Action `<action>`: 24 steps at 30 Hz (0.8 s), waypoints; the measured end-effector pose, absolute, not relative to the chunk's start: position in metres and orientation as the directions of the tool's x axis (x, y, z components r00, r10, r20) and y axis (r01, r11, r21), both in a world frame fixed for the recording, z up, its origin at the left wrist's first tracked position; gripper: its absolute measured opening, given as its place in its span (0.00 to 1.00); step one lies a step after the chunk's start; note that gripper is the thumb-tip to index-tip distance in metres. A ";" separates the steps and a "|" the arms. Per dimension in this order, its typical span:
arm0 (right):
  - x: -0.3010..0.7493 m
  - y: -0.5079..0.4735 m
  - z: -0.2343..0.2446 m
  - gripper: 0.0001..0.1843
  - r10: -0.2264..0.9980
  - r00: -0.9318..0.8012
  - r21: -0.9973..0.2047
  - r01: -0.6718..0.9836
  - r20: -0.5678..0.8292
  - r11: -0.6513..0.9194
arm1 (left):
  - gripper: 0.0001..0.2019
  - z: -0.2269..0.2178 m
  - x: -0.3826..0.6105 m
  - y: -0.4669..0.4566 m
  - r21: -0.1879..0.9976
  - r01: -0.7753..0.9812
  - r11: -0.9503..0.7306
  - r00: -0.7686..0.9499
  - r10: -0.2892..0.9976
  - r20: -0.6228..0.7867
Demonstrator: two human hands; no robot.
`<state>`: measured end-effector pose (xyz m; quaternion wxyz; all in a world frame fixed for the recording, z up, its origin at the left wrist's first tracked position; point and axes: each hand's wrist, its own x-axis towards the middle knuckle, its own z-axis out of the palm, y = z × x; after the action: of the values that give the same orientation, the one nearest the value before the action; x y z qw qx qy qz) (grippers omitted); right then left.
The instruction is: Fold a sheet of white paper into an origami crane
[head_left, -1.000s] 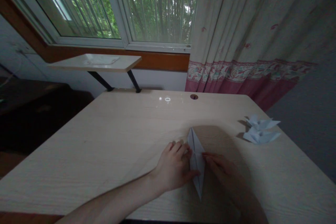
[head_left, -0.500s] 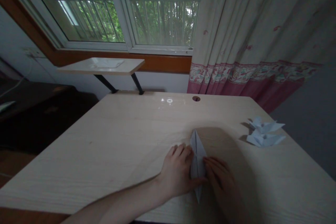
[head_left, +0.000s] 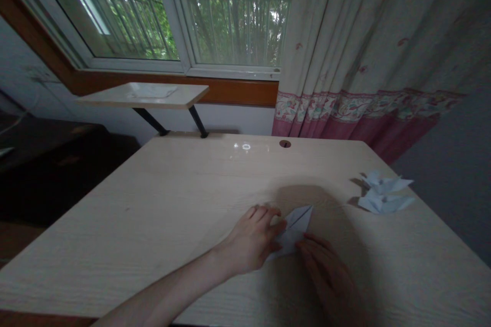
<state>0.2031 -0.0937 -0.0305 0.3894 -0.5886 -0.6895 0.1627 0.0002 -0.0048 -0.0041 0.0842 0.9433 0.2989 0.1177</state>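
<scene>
A narrow, pointed piece of folded white paper (head_left: 295, 230) lies slanted on the table in front of me, its far tip toward the upper right and a dark crease line along its upper part. My left hand (head_left: 255, 235) grips its left side, thumb and fingers bent around the edge and covering part of the near end. At the paper's lower right edge, my right hand (head_left: 322, 265) touches it with fingertips held together; shadow darkens this hand, and whether it pinches the edge is unclear.
Two folded white paper figures (head_left: 385, 199) rest near the table's right edge. A small raised shelf (head_left: 184, 98) with a white sheet (head_left: 151, 91) stands at the back left. The wooden table (head_left: 172, 184) has a round cable hole (head_left: 285, 143) near its back edge, below the curtain.
The folded paper has turned from nearly upright to slanting, its far tip swinging right. My left fingers have shifted around its left edge. The right hand stays at its right side.
</scene>
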 end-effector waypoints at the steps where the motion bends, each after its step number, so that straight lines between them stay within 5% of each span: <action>1: 0.204 -0.093 -0.031 0.16 0.937 -0.004 -0.685 0.681 0.350 0.259 | 0.22 -0.003 -0.001 -0.004 0.229 0.540 -0.810 0.798 0.579 0.167; 8: 0.207 -0.086 -0.049 0.14 0.903 -0.021 -0.604 0.737 0.429 0.304 | 0.29 -0.004 -0.007 0.002 0.146 0.502 -0.853 0.833 0.522 0.183; 12: 0.207 -0.083 -0.058 0.18 0.888 -0.068 -0.585 0.729 0.455 0.355 | 0.23 -0.012 -0.007 0.005 0.106 0.478 -0.872 0.834 0.489 0.256; 17: 0.209 -0.081 -0.060 0.21 0.925 -0.156 -0.582 0.738 0.346 0.342 | 0.12 -0.017 -0.003 0.004 0.204 0.430 -0.880 0.824 0.474 0.309; 24: 0.212 -0.082 -0.055 0.22 0.948 -0.205 -0.582 0.751 0.243 0.312 | 0.12 -0.012 -0.006 0.000 0.270 0.343 -0.900 0.872 0.412 0.264</action>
<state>0.2116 -0.0821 -0.0554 0.2873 -0.5611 -0.7571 0.1714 -0.0060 0.0001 -0.0118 0.1080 0.9615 0.1964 0.1592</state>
